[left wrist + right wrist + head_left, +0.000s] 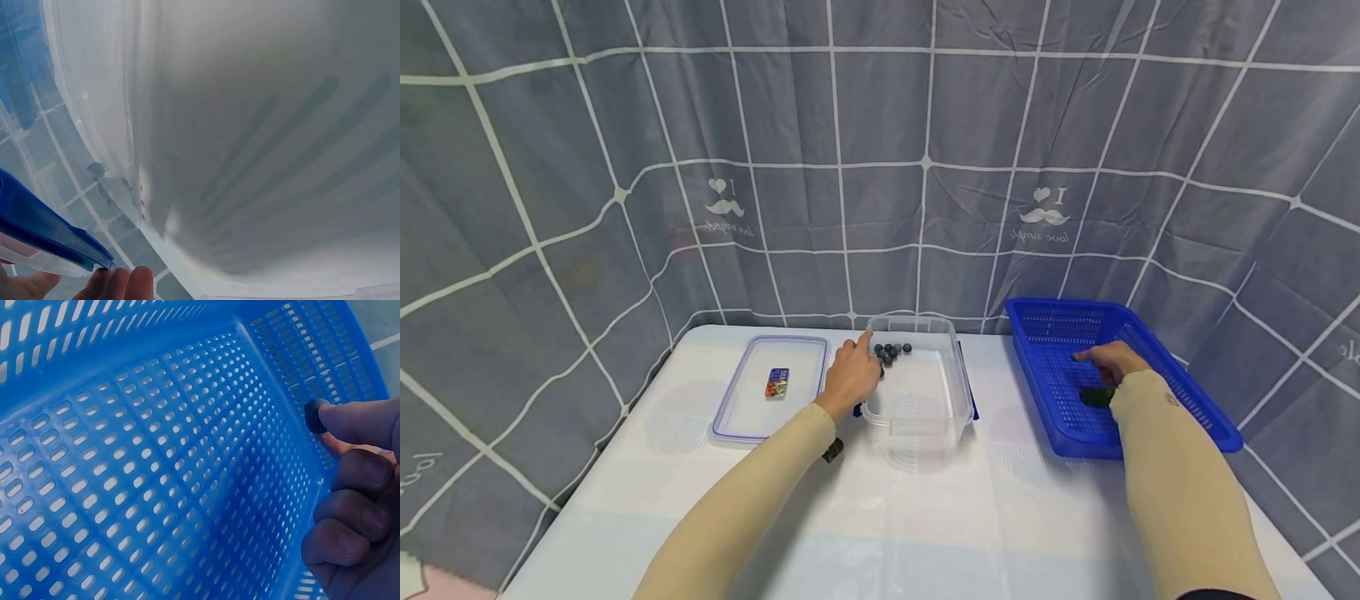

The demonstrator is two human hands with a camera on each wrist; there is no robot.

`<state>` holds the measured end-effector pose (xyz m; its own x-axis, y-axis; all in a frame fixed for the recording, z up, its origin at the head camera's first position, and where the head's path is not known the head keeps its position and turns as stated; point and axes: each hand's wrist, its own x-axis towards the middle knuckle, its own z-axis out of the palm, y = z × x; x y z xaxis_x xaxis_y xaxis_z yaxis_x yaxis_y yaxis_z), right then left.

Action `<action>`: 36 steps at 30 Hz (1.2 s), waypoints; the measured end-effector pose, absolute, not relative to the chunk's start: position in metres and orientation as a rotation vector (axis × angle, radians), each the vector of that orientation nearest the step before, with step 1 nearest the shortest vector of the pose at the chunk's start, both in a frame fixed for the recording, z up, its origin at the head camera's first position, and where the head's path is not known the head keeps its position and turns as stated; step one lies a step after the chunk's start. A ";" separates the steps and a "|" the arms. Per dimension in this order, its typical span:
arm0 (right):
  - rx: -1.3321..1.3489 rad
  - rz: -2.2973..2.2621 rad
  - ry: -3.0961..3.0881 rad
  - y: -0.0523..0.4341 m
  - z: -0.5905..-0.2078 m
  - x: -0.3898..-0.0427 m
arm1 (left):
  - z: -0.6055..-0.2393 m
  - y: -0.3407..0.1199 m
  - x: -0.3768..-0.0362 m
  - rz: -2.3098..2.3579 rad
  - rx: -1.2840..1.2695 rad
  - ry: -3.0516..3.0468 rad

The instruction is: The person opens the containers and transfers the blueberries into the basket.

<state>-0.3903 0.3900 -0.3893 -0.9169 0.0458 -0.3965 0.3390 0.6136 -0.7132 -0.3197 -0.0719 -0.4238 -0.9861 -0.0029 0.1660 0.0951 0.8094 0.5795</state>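
Blue plastic is where the slip-up could happen: a small dark bead [315, 415] is pinched at the fingertips of the right hand [1112, 360] inside the basket [1195, 400], right against the perforated wall, and a tiny, smooth-looking thing held that lightly could probably be dropped and rolled off across the holes, or lost on the way over the gap to the clear tub [951, 412]. The other fingers of that hand are curled in, nothing else seems to be held by them. A dark object [1097, 397] is also seen on the basket floor by the wrist, can't be made out properly. The left hand [852, 377] is laid on the tub's near-left rim with the fingers resting along the wall; whether the rim is actually gripped can't be told from these views. If the tub gets nudged, the cluster of beads [891, 352] already sitting at its far end could be scattered. A lid [737, 417] is lying flat on the counter [925, 517] just left of the tub, with a small colourful packet [777, 382] on it.
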 end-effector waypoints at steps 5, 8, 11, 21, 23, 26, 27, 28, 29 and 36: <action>0.306 -1.247 2.489 0.390 -0.393 -0.392 | -0.424 -0.072 -0.319 -0.934 -0.074 -2.830; 0.311 -1.234 2.514 0.389 -0.390 -0.391 | -0.424 -0.071 -0.320 -0.930 -0.073 -2.831; 0.289 -1.228 2.550 0.387 -0.385 -0.390 | -0.423 -0.071 -0.320 -0.927 -0.075 -2.829; 0.119 -1.280 2.607 0.370 -0.362 -0.395 | -0.427 -0.072 -0.320 -0.922 -0.053 -2.843; 0.072 -1.280 2.617 0.366 -0.358 -0.397 | -0.427 -0.072 -0.320 -0.926 -0.058 -2.837; 0.000 -1.245 2.626 0.358 -0.352 -0.398 | -0.426 -0.072 -0.320 -0.933 -0.059 -2.838; -0.019 -1.240 2.626 0.355 -0.350 -0.399 | -0.426 -0.072 -0.320 -0.933 -0.057 -2.842; -0.038 -1.236 2.627 0.352 -0.348 -0.400 | -0.426 -0.072 -0.319 -0.937 -0.057 -2.842; -0.053 -1.237 2.621 0.349 -0.346 -0.400 | -0.426 -0.072 -0.319 -0.934 -0.056 -2.846; -0.116 -1.295 2.563 0.323 -0.325 -0.398 | -0.425 -0.071 -0.319 -0.938 -0.069 -2.837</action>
